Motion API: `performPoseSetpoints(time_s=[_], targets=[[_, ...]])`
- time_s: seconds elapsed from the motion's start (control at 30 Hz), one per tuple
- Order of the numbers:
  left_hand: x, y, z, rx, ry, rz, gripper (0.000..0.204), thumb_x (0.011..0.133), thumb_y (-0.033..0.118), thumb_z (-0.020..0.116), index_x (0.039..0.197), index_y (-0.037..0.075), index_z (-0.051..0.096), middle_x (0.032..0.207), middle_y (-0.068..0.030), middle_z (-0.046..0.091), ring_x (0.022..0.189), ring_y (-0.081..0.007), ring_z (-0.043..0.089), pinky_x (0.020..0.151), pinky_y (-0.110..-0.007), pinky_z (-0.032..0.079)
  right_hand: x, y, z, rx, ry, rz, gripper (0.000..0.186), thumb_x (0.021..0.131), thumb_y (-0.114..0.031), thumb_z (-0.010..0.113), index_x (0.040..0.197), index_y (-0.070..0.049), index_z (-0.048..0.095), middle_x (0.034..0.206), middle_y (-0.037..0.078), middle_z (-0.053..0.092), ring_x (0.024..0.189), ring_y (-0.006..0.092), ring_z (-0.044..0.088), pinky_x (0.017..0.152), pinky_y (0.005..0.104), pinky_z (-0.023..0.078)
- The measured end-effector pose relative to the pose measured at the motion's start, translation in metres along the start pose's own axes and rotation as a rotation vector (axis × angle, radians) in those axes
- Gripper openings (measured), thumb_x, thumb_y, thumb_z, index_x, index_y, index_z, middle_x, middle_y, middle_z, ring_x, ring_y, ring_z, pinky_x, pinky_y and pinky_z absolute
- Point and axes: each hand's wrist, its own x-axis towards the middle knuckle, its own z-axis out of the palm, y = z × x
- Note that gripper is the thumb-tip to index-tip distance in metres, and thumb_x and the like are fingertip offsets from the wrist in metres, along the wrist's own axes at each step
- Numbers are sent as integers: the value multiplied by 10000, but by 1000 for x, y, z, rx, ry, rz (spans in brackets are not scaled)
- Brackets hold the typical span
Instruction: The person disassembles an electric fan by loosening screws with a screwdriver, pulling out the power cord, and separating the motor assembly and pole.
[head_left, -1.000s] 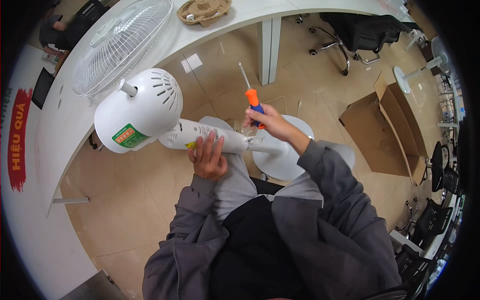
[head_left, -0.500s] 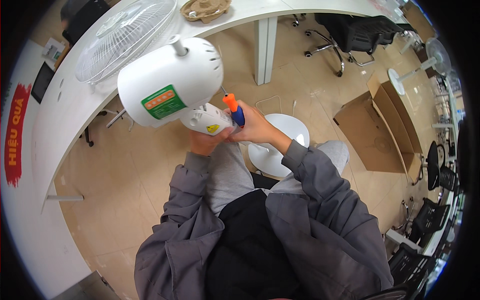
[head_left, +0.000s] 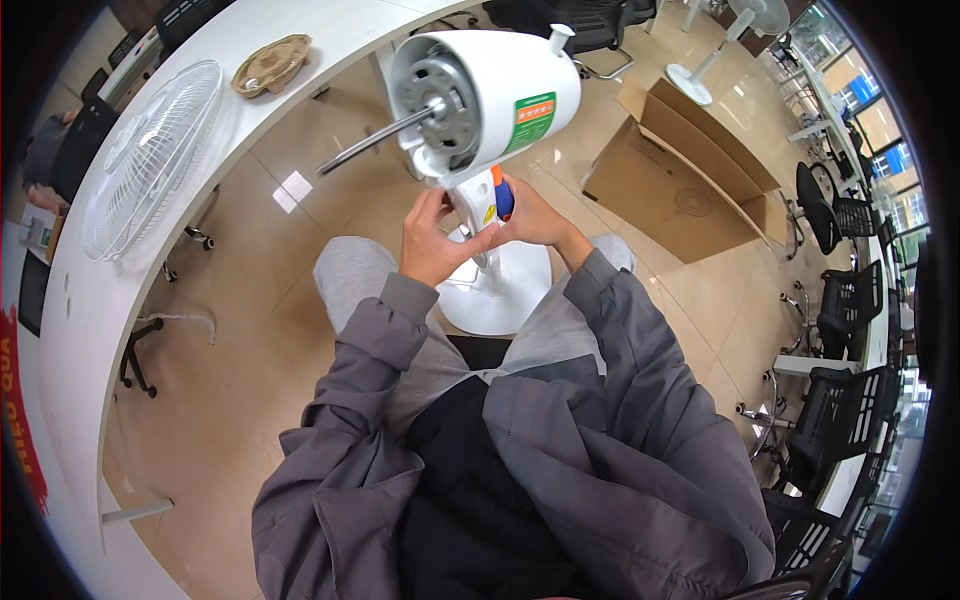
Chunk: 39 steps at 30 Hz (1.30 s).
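A white fan motor housing (head_left: 530,90) with a green-and-orange label stands up in front of me, its long metal shaft (head_left: 375,140) jutting toward the lower left. My left hand (head_left: 430,240) is closed round the fan's white neck (head_left: 480,205) below the housing. My right hand (head_left: 535,215) wraps the other side of that neck and holds a screwdriver (head_left: 503,195) with a blue and orange handle. The screwdriver's tip is hidden behind the neck and housing. Between my legs, the fan's round white base (head_left: 505,295) rests below the hands.
A white curved table (head_left: 110,320) runs along the left and far side. It carries a wire fan grille (head_left: 160,155) and a moulded cardboard insert (head_left: 272,65). An open cardboard box (head_left: 675,185) sits on the floor at right. Office chairs (head_left: 845,310) and another fan (head_left: 715,55) stand beyond.
The motor housing has swung round to the right, so its shaft side now shows. Both hands moved right along with the neck, still gripping, and my view has shifted.
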Motion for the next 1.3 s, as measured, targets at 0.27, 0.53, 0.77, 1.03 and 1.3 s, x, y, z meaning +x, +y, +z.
performPoseSetpoints(time_s=[0.27, 0.53, 0.77, 1.03, 1.3], targets=[[5, 5, 50, 110, -112, 47, 659, 667, 259, 945, 1152, -73, 646, 1050, -157, 690, 956, -236, 721, 897, -369, 600, -33, 14, -46, 72, -5, 22, 891, 511, -65, 953, 1309, -63, 557, 1164, 48, 662, 1066, 167, 637, 944, 350, 529], [1, 17, 96, 62, -38, 82, 734, 614, 392, 958, 1133, -37, 663, 1031, -155, 686, 936, -280, 707, 867, -379, 578, -56, 34, -78, 66, 67, -57, 944, 540, -149, 960, 1373, -66, 523, 1236, 41, 640, 1132, 173, 620, 988, 350, 517], [-45, -49, 96, -42, -122, 1, 910, 569, 309, 977, 1304, -9, 544, 1216, -177, 609, 1124, -323, 621, 973, -409, 508, -57, 42, -73, 136, 82, 20, 922, 512, -21, 935, 1344, -54, 539, 1179, 43, 659, 1102, 168, 627, 964, 340, 520], [-67, -95, 122, 51, -185, -105, 763, 598, 210, 955, 1231, -17, 596, 1121, -166, 660, 1025, -312, 664, 913, -392, 544, -61, 60, -86, 184, 73, 87, 933, 526, 12, 926, 1357, -60, 509, 1171, 37, 645, 1087, 182, 633, 918, 342, 545], [-69, -102, 118, 154, -219, -130, 684, 589, 286, 950, 1129, -25, 669, 1021, -159, 691, 926, -301, 684, 839, -380, 553, -60, 56, -84, 198, 61, 59, 923, 514, 2, 933, 1337, -64, 520, 1179, 38, 635, 1096, 197, 623, 932, 365, 539]])
